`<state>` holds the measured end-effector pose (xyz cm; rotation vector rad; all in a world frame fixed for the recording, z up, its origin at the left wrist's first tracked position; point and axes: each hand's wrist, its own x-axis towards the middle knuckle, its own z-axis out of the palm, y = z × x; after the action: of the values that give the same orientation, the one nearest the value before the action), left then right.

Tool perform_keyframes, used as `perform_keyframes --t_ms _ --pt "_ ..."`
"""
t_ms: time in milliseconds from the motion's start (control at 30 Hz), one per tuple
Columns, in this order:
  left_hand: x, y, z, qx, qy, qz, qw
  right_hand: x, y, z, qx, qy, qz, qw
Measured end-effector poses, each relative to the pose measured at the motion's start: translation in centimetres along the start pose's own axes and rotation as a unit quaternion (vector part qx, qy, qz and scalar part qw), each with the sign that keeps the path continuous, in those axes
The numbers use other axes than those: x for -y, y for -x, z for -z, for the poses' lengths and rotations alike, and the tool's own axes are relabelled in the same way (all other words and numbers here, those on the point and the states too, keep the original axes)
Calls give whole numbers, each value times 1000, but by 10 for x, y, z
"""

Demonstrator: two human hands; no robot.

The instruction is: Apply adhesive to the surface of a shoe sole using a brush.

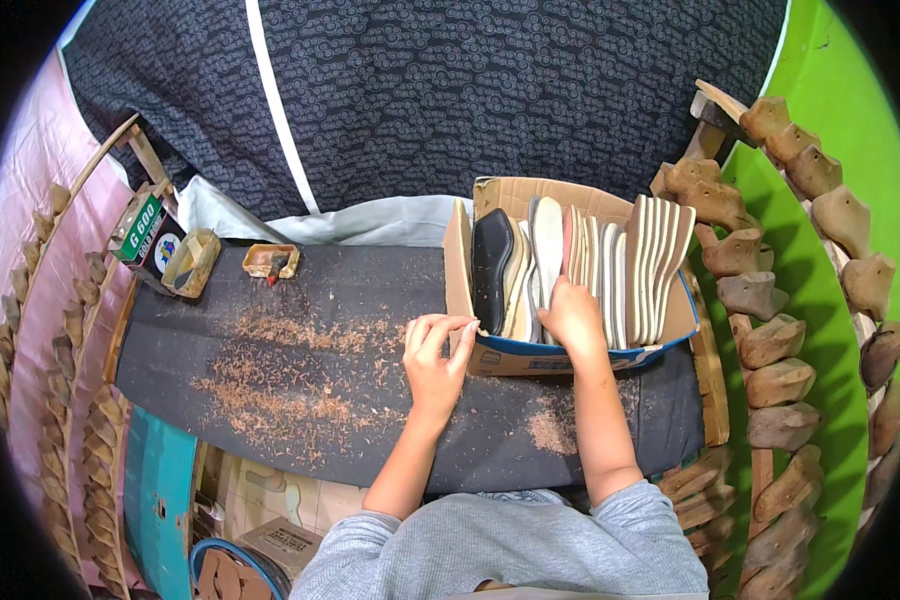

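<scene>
Now | left hand (pixel 436 350) half-curled, thumb and forefinger pinching box (pixel 457 262) corner | right hand (pixel 574 315) curled among insoles (pixel 547 245), grip unclear

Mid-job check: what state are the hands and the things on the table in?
Insoles: standing in a row
Box: open, well filled
Left hand: fingertips at box's near left corner
Right hand: in box, fingers on insoles
Shavings: scattered
Cloth: spread out
Small tray: open
Tub: open
Carton: closed or not, unclear

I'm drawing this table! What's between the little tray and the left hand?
In the head view, scattered brown shavings on dark cloth, between the little tray and left hand.
</scene>
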<state>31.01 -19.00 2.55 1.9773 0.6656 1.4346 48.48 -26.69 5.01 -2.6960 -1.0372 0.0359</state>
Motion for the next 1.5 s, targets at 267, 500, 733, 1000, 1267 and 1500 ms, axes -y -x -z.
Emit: perform_keyframes --t_ms 267,500,733,1000,1267,1500 --pt "-6 7 -2 -3 -11 -7 1000 7 8 18 -58 4 -39 998" --pt "-9 18 -1 0 -16 -10 1000 1 14 13 -224 -30 -18 974" --pt "0 26 13 -15 -33 16 999 3 24 24 -282 -373 77 880" --pt "10 28 42 -39 68 112 991 48 52 -13 -23 -693 197 693" --pt "42 19 95 -40 277 191 941 123 81 -69 162 -659 219 701" --pt "92 8 152 -104 310 262 908 202 83 -119 207 -588 256 739"
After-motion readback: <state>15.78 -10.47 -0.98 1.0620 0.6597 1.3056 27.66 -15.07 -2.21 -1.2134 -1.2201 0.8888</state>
